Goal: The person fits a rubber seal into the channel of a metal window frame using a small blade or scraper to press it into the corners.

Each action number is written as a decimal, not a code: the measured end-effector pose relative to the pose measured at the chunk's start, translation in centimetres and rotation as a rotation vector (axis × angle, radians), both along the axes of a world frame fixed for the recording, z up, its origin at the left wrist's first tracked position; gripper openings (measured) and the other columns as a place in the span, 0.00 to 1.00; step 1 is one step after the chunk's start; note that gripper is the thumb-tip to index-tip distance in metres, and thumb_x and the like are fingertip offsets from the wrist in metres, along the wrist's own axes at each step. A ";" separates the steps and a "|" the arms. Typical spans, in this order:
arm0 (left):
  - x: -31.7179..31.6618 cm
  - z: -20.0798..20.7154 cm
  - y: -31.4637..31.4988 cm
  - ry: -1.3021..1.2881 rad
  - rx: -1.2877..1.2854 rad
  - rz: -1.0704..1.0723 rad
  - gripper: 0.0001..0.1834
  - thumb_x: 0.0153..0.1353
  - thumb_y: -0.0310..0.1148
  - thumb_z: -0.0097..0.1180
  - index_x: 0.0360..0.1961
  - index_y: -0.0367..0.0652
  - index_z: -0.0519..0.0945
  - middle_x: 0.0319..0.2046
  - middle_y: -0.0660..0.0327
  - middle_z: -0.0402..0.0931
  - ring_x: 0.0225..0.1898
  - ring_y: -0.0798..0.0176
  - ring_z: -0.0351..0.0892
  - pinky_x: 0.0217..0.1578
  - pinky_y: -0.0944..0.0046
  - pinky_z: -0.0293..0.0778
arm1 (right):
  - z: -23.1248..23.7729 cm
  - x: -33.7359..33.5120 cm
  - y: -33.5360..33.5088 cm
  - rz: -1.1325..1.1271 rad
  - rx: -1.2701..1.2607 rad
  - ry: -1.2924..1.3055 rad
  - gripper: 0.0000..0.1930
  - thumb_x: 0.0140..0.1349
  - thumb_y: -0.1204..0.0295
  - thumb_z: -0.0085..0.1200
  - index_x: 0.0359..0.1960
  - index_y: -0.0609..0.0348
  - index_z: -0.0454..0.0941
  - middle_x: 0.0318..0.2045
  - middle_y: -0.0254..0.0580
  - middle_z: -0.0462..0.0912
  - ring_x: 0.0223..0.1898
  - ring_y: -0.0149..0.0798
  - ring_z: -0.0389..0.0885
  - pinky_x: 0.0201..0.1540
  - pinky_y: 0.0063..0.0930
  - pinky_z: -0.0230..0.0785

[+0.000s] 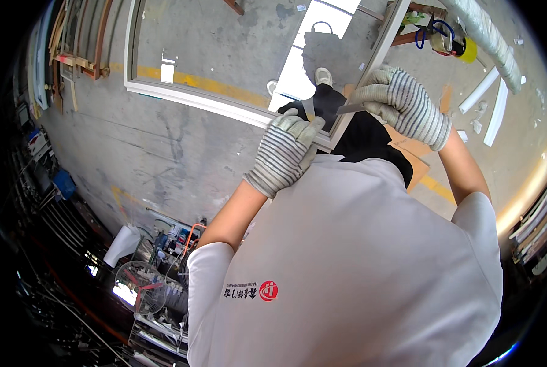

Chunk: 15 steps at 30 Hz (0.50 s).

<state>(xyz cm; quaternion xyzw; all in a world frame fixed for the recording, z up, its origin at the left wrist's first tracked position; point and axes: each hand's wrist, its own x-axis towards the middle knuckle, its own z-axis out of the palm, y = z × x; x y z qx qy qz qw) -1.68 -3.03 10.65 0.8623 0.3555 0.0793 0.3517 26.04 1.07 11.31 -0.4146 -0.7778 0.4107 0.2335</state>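
A white window frame (203, 106) with a glass pane (224, 46) stands in front of me, its near corner close to my body. My left hand (285, 147), in a grey-and-white striped work glove, grips the near rail beside that corner, fingers curled over the inner edge. Also gloved, my right hand (402, 101) is closed on a flat, grey, blade-like strip (350, 109) at the side rail, its tip reaching over the glass. The fingers cover the rest of that strip, so its kind cannot be made out.
Right of the frame lie a yellow-ended tool (467, 50) with a blue cord, a wrapped roll (487, 37) and white foam strips (496, 113). Cardboard (411, 159) lies by my legs. Lower left are a caged fan (140, 287) and cluttered equipment. Long profiles (96, 37) lean upper left.
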 end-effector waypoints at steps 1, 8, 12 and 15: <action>0.3 -0.2 -0.2 -0.004 -0.002 -0.001 0.31 0.45 0.30 0.62 0.55 0.41 0.71 0.37 0.58 0.75 0.42 0.53 0.74 0.57 0.49 0.65 | 0.1 0.1 0.0 -0.023 -0.012 -0.013 0.10 0.54 0.72 0.58 0.38 0.54 0.83 0.29 0.42 0.78 0.33 0.46 0.76 0.36 0.36 0.68; 1.3 1.0 0.1 -0.282 -0.396 0.152 0.18 0.46 0.26 0.62 0.42 0.46 0.77 0.27 0.64 0.73 0.33 0.59 0.74 0.56 0.52 0.66 | 0.1 0.0 -0.4 -0.024 -0.133 0.086 0.10 0.55 0.73 0.58 0.39 0.57 0.83 0.29 0.42 0.78 0.31 0.44 0.75 0.36 0.35 0.69; 0.0 1.5 0.0 -0.370 -0.516 0.314 0.15 0.46 0.25 0.62 0.38 0.46 0.79 0.25 0.66 0.71 0.31 0.61 0.73 0.56 0.52 0.67 | 0.0 0.3 -0.5 -0.035 -0.140 0.076 0.10 0.55 0.72 0.58 0.39 0.58 0.83 0.28 0.42 0.77 0.32 0.44 0.75 0.36 0.35 0.69; -0.5 0.8 0.1 -0.093 -0.002 0.193 0.11 0.43 0.36 0.65 0.31 0.50 0.82 0.24 0.65 0.72 0.34 0.59 0.72 0.52 0.51 0.68 | -0.4 0.4 -0.5 -0.060 -0.166 0.054 0.10 0.55 0.72 0.58 0.39 0.58 0.82 0.27 0.42 0.76 0.32 0.44 0.75 0.36 0.35 0.68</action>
